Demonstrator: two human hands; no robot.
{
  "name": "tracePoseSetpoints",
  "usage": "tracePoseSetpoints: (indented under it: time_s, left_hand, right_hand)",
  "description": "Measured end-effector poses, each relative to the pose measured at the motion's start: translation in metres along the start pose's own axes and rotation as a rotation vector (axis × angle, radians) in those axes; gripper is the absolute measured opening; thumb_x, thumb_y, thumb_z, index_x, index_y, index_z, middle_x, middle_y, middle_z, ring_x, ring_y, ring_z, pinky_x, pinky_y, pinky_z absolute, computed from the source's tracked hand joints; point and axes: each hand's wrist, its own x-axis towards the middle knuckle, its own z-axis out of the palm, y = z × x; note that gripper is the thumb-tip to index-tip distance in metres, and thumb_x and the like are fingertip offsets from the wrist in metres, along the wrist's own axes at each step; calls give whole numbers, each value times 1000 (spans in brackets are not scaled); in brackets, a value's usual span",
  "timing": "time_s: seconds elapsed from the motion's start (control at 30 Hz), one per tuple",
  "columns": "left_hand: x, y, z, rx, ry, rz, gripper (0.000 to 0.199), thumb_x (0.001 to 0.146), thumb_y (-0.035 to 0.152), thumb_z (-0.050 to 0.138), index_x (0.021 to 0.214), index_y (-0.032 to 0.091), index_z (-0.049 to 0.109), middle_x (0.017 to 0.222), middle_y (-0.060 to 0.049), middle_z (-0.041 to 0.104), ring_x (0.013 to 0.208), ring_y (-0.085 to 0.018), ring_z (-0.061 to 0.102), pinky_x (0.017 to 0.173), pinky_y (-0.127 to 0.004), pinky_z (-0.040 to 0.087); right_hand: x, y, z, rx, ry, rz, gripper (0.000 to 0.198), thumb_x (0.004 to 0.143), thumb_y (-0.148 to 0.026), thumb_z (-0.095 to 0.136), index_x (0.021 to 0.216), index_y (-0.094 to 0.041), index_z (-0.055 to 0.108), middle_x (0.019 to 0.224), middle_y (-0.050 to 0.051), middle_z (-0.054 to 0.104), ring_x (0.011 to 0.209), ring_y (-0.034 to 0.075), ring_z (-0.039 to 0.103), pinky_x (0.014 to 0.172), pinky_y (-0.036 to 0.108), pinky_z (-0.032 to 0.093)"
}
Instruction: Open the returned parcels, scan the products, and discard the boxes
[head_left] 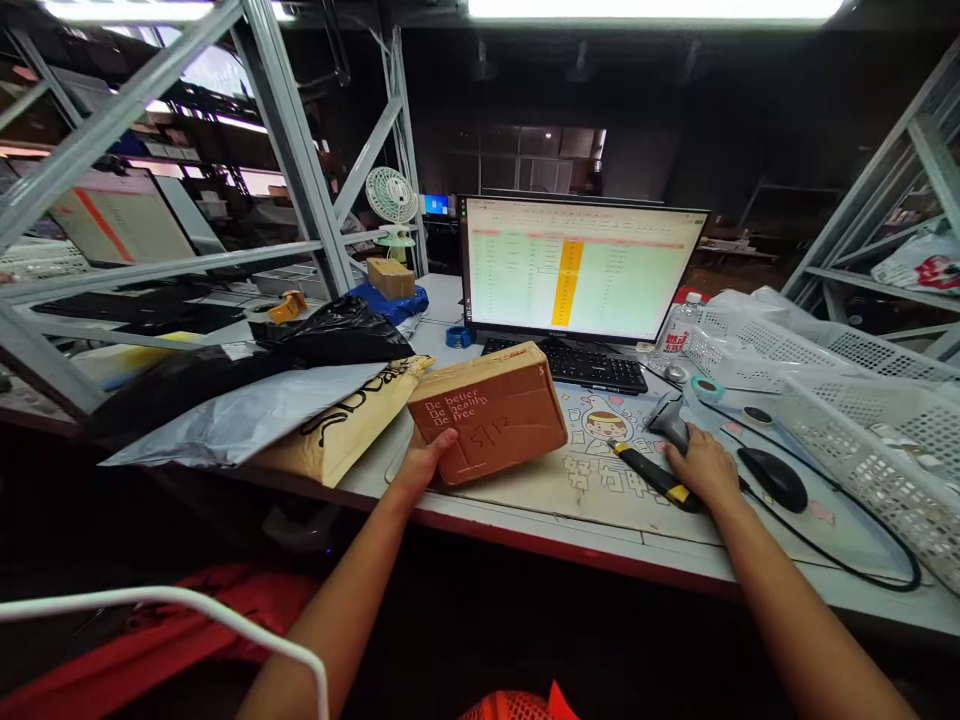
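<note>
The worktop [444,290] runs wide before me, its red-faced front edge just below my wrists. On it lies a pale printed mat [525,505], bare between the box and the knife, so I have open room there. The monitor [517,265] closes off the back; white baskets [862,450] line the right. On my left, bagged parcels [255,410] crowd close to the box, leaving little space that way.

The cardboard box [499,425] is tilted above the front of the mat, near the worktop's edge; whether its lower edge touches, I can't tell. Its reddish-brown face reads "Be better, Be healthy, Be free" in white, with dark handwriting beside it; the top side is paler tan and the corners look worn. The keyboard [600,368] lies just behind it.

My left hand [426,462] grips the box's lower left corner, thumb pressed to the face, the other fingers hidden. My right hand [706,468] is at the handle of the scanner [667,418]; I can't tell how firmly those fingers close. The utility knife [652,477] lies just beside them, the mouse [772,480] to their right.
</note>
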Motion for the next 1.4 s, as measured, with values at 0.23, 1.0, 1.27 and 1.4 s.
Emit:
tracePoseSetpoints:
  time_s: [0.23, 1.0, 1.27, 1.4]
  left_hand:
    - [-8, 3, 2, 156, -141, 58, 107, 64, 65, 93, 150, 14, 52, 145, -20, 62, 150, -41, 46, 130, -57, 35]
    - [20, 16, -11, 266, -358, -119, 96, 49, 56, 98, 133, 17, 71, 139, -19, 69, 144, -49, 53, 127, -62, 38]
    - [26, 7, -8, 312, -322, -87, 101, 47, 65, 96, 132, 16, 72, 125, -19, 75, 137, -51, 58, 125, -66, 37]
    - [28, 7, -9, 428, -336, -23, 84, 52, 67, 91, 118, 16, 78, 119, -18, 77, 134, -49, 60, 122, -63, 44]
  right_hand:
    - [-21, -18, -12, 171, 208, -197, 47, 104, -39, 48, 136, -9, 65, 136, 20, 65, 128, 35, 58, 113, 46, 46]
    - [-16, -140, -86, 1046, -423, -197, 57, 96, -78, 46, 80, -23, 48, 56, -2, 52, 41, 12, 46, 37, 23, 37]
    - [-45, -137, -100, 1026, -393, -184, 52, 98, -71, 47, 78, -23, 47, 55, -2, 51, 42, 13, 48, 38, 23, 38]
    - [-57, -135, -105, 1027, -378, -186, 52, 96, -72, 45, 79, -23, 48, 55, -3, 50, 42, 12, 47, 37, 22, 40]
